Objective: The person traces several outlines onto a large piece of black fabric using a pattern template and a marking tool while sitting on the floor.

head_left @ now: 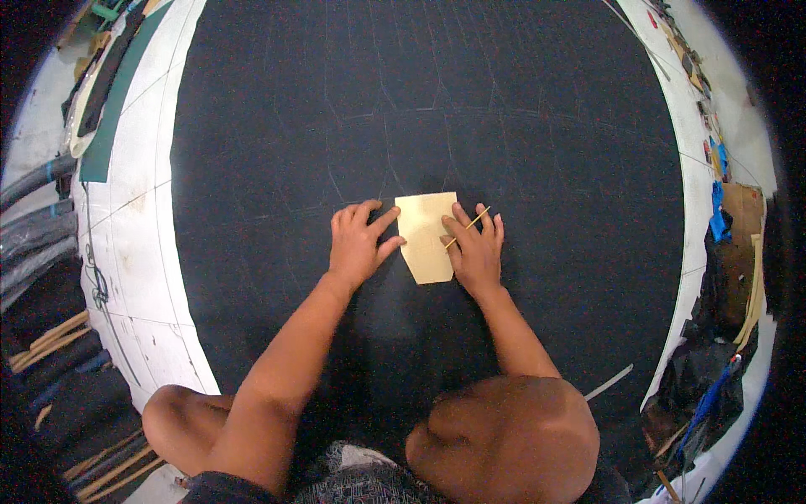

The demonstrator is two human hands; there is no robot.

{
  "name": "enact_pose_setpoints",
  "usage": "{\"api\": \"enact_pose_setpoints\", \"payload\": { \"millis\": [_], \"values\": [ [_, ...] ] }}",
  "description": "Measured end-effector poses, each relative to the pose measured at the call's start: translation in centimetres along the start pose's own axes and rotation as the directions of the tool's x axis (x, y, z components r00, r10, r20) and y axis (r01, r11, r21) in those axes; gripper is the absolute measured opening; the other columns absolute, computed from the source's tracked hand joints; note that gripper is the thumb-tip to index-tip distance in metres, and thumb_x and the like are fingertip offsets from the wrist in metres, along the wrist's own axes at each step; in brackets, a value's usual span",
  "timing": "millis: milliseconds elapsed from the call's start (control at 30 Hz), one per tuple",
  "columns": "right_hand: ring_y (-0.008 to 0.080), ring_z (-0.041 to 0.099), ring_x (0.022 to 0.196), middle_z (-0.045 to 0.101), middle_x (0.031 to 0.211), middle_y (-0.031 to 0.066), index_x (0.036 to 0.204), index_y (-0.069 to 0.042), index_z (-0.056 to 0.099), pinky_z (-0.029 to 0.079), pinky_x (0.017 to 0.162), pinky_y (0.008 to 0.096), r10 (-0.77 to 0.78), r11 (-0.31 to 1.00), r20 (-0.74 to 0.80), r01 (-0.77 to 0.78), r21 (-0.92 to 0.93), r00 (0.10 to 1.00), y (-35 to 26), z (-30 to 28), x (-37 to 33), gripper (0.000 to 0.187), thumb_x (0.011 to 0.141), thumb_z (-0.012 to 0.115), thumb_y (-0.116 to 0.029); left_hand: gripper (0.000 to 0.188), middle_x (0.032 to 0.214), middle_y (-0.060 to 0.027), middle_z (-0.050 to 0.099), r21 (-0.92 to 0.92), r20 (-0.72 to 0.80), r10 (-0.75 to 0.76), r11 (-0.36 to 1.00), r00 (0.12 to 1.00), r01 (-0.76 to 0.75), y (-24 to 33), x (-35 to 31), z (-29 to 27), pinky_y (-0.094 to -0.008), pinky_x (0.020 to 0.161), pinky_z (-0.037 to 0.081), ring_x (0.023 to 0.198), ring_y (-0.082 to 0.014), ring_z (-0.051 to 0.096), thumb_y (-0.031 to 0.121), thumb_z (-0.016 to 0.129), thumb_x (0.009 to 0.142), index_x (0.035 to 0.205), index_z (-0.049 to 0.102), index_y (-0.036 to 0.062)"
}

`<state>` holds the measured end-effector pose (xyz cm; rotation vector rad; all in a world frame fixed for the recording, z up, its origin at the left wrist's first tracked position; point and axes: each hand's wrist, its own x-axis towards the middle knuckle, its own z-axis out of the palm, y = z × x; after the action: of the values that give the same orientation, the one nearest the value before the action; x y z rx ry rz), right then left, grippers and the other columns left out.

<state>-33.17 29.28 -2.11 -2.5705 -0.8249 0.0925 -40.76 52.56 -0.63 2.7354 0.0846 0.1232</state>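
Note:
A pale yellow card template [426,239], straight at the top and tapered at the bottom, lies flat on dark cloth [554,252] covered with faint chalk lines. My left hand [357,244] rests at its left edge, thumb and forefinger apart and touching the card, holding nothing. On the card's right edge lies my right hand [477,250], its fingers pressing there. A thin yellow stick [478,218], pencil-like, passes slantwise between those fingers; whether it has a writing tip I cannot make out.
White sheeting [138,252] borders the cloth on both sides. Wooden sticks [50,340] and wrapped rolls lie at the left. Brown card [743,223], blue scraps and black plastic are at the right. A pale strip [610,381] lies beside my right knee [520,433].

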Motion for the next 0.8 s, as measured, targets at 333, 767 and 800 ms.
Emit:
{"api": "enact_pose_setpoints", "payload": {
  "millis": [333,767,800],
  "values": [
    [0.0372,0.044,0.137,0.061,0.139,0.0079,0.119,-0.011,0.068,0.022,0.118,0.0569,-0.017,0.995,-0.062,0.023,0.097,0.998,1.3,0.1,-0.5,0.029,0.093,0.066,-0.024,0.054,0.129,-0.0108,0.058,-0.005,-0.004,0.001,1.0,1.0,-0.001,-0.4,0.1,0.1,-0.0518,0.104,0.036,0.12,-0.0354,0.05,0.043,0.078,0.079,0.128,0.066,0.0229],
    [0.0377,0.045,0.137,0.064,0.135,0.0061,0.112,-0.014,0.071,0.022,0.117,0.0578,-0.07,0.995,-0.074,0.075,0.059,0.995,1.7,0.5,-0.7,0.024,0.092,0.069,-0.026,0.053,0.131,-0.0104,0.057,-0.028,0.014,-0.002,1.0,1.0,0.003,-0.5,0.0,0.1,-0.0516,0.105,0.036,0.122,-0.035,0.049,0.042,0.078,0.079,0.128,0.067,0.023],
    [0.0376,0.045,0.138,0.064,0.135,0.0061,0.112,-0.014,0.071,0.022,0.117,0.0577,-0.069,0.996,-0.069,0.073,0.051,0.995,1.7,0.5,-0.7,0.024,0.092,0.068,-0.026,0.053,0.131,-0.0103,0.057,-0.03,0.015,-0.003,1.0,1.0,0.003,-0.5,0.0,0.1,-0.0516,0.105,0.036,0.122,-0.035,0.049,0.042,0.078,0.079,0.128,0.067,0.023]
  ]
}}
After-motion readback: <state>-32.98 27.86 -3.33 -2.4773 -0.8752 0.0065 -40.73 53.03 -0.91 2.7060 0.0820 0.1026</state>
